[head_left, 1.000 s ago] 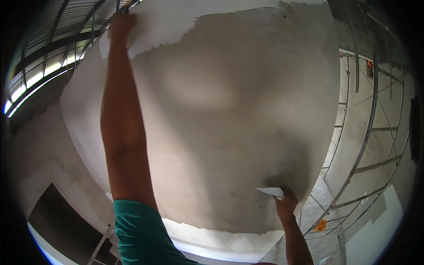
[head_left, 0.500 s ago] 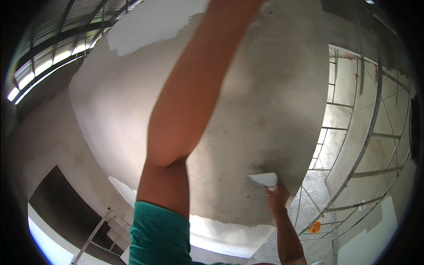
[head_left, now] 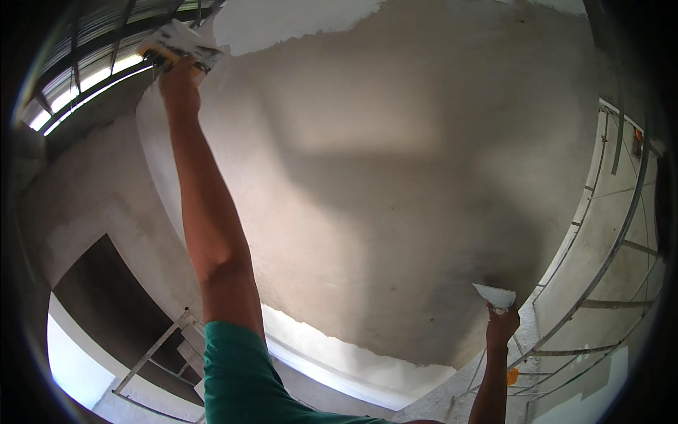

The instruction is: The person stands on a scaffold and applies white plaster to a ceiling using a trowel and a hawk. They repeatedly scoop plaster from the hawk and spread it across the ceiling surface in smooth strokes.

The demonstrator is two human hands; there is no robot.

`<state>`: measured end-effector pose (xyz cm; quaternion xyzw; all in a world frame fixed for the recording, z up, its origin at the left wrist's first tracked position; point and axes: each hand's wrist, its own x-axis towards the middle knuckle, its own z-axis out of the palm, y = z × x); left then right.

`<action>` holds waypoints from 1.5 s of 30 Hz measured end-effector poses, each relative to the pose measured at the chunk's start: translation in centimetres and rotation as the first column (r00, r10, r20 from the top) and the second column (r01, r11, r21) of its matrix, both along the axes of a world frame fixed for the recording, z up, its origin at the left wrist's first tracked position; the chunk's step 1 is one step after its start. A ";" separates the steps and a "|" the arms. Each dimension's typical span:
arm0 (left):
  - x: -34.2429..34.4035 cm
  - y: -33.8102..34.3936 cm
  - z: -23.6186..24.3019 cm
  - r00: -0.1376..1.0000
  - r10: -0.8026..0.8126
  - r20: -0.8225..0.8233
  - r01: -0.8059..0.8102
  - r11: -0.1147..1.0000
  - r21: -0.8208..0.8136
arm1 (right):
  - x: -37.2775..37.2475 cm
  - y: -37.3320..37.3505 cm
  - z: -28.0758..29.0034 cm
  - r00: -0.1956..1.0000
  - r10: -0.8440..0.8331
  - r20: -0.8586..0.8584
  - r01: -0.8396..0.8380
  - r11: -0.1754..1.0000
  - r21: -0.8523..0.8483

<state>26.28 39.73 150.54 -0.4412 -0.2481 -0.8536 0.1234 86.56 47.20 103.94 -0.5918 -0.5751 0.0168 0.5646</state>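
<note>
At the upper left my left hand (head_left: 181,85) is closed round the orange-yellow handle of a wide trowel (head_left: 185,39). Pale compound smears the trowel, which is held high by the wall's upper left edge. My left arm stretches up in front of the wall, in a green short sleeve. Low on the right, my right hand (head_left: 503,326) grips a putty knife (head_left: 496,295) with a broad, whitish blade pointing up. That blade is in front of the wall's lower right part; whether it touches cannot be told. The grey wall (head_left: 381,212) has white coating along its top and bottom.
Metal scaffolding (head_left: 592,304) stands to the right, with an orange thing (head_left: 513,376) beside its lower bars. Another metal frame (head_left: 152,353) is at the lower left, before a dark opening (head_left: 120,311). Roof beams (head_left: 78,56) show at the upper left.
My left arm has swung from the middle toward the upper left, bringing its hand and trowel into view. The view has shifted, and my right hand with the putty knife appears farther right.
</note>
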 end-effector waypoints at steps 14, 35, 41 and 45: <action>-0.5 10.1 9.9 0.654 0.653 -0.382 -0.756 0.549 -0.357 | 1.0 0.5 -1.0 1.000 0.018 0.000 -0.018 1.000 0.022; 46.4 2.6 4.0 0.627 0.557 -0.545 -0.629 0.775 0.068 | -0.2 -0.3 0.3 0.993 0.093 0.080 -0.095 0.995 0.025; 23.1 6.8 5.2 0.606 0.699 -0.379 -0.749 0.662 0.024 | 1.7 0.3 -1.2 1.000 0.018 0.025 -0.019 0.999 0.042; 4.2 6.0 6.8 0.580 0.742 -0.337 -0.812 0.561 -0.162 | 0.4 0.9 -1.6 1.000 0.018 0.003 -0.018 0.999 0.035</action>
